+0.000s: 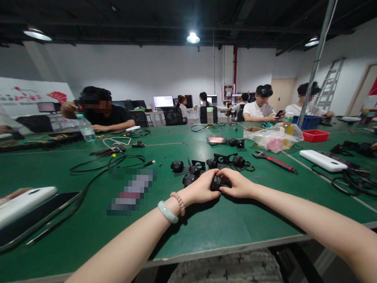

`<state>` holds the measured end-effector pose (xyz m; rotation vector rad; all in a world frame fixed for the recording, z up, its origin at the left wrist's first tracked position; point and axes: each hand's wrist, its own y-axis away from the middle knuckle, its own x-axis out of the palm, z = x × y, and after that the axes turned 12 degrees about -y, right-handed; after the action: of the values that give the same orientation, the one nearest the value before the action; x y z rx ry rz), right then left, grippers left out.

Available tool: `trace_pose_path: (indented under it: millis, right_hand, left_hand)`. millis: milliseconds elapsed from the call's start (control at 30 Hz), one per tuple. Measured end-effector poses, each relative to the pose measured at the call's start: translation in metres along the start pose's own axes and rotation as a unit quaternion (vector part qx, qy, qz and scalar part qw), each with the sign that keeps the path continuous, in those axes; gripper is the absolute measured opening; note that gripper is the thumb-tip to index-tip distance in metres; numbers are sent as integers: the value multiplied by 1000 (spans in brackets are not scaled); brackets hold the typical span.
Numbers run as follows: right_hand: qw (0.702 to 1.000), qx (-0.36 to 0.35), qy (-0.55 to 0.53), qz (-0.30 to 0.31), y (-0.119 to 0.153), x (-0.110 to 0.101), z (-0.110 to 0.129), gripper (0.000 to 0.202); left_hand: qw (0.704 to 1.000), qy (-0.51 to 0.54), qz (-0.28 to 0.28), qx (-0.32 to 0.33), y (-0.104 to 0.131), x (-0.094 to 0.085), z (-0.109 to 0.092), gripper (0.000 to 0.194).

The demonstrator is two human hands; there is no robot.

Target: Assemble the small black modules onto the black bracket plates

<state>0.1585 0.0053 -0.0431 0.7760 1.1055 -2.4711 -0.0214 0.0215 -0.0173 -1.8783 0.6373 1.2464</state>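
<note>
Between my two hands is a black ribbed round fitting [216, 183], its exact kind partly hidden by my fingers. My left hand [204, 185], below a beaded bracelet and a pale bangle, curls round its left side. From the right, my right hand [236, 183] closes its thumb and fingers on the same piece. Just beyond my hands lie more black fittings, some set in flat black brackets with round holes: a left group [187, 168] and a right bracket [225, 160]. An adjustable wrench [276, 162] with red and black handle rests to their right.
On the green table [204, 228] are black cables [113, 161], a blurred flat item [132, 193] and a white device [22, 206] at left. Rightward stand a clear plastic bag [273, 138], a red tray [316, 135] and a white power bank [323, 161]. Several people sit across.
</note>
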Motion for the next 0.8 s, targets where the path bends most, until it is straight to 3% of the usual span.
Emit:
trace_pose_path:
  millis: [800]
  right_hand:
    - [1000,23,-10,14,1,-3,-1,34]
  left_hand:
    - [1000,-2,6,-13,-1,-4,-7,59]
